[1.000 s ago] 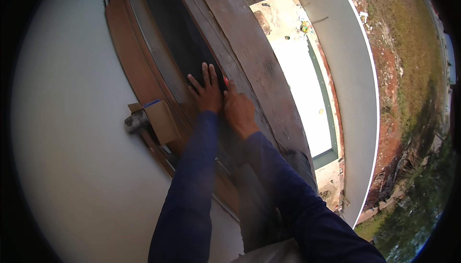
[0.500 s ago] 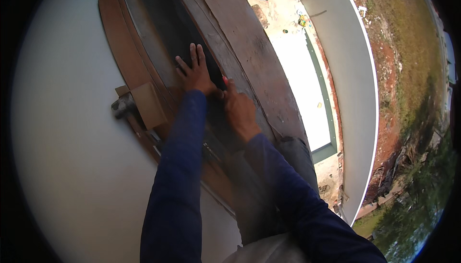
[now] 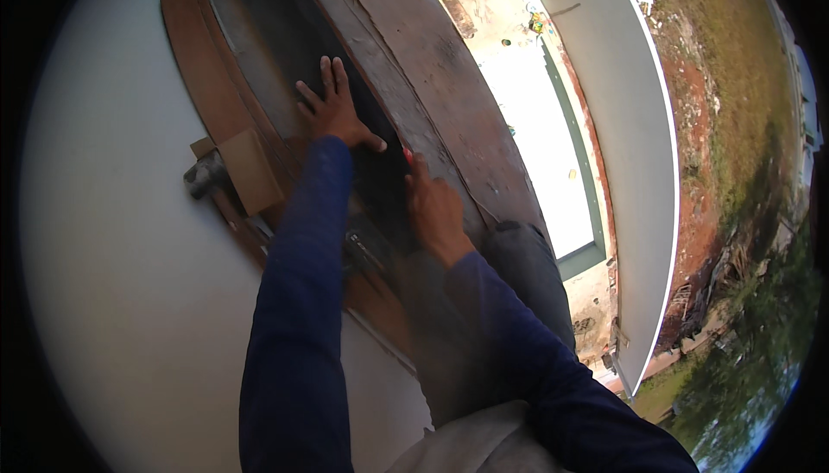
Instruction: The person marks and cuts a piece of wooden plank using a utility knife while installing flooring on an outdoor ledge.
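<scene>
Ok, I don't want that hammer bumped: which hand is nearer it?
Left. The left hand lies spread on the black strip, up and right of the hammer; the right hand is farther right, gripping a red object.

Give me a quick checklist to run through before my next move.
1. Left hand resting on the long, flat black strip, fingers spread: ok.
2. Right hand closed around the small red object: ok.
3. Left thumb well away from the red object: not ok, it looks close.
4. Red object's tip: cannot tell, too small to make out.
5. Grey-headed hammer and open brown cardboard box clear of both hands: ok.
</scene>
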`<state>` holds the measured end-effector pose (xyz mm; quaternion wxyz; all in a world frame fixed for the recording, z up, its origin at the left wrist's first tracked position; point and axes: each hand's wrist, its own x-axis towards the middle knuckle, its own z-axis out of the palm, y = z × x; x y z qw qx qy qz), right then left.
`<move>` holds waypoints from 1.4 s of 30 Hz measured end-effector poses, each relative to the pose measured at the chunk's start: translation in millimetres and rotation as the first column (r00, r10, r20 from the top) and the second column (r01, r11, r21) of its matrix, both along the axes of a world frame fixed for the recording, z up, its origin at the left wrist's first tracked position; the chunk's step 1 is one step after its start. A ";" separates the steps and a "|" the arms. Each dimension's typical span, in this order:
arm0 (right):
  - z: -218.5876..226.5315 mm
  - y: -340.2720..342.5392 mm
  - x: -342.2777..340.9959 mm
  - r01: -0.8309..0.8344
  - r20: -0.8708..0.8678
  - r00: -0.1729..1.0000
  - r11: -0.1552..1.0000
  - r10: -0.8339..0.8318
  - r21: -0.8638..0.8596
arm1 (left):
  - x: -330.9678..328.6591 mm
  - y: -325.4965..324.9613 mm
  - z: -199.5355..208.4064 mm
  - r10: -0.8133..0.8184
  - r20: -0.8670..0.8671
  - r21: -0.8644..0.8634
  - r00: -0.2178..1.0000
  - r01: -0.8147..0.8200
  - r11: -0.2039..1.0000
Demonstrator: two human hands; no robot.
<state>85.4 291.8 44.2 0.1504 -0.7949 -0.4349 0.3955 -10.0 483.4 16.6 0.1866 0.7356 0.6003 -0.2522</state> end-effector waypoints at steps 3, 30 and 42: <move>3.4 -14.6 2.6 -0.003 -0.006 1.000 1.000 0.003 -0.022 | 1.3 0.3 2.5 0.006 0.001 -0.005 1.000 -0.006 1.000; 5.7 -41.5 -4.7 0.072 -0.025 0.997 0.997 -0.072 -0.031 | -10.6 -178.0 -37.8 -0.148 0.073 0.173 0.986 0.133 0.976; 8.6 -81.8 -3.5 0.052 0.010 0.999 0.997 -0.052 -0.052 | -7.2 -173.3 -29.1 -0.139 0.044 0.152 0.989 0.131 0.980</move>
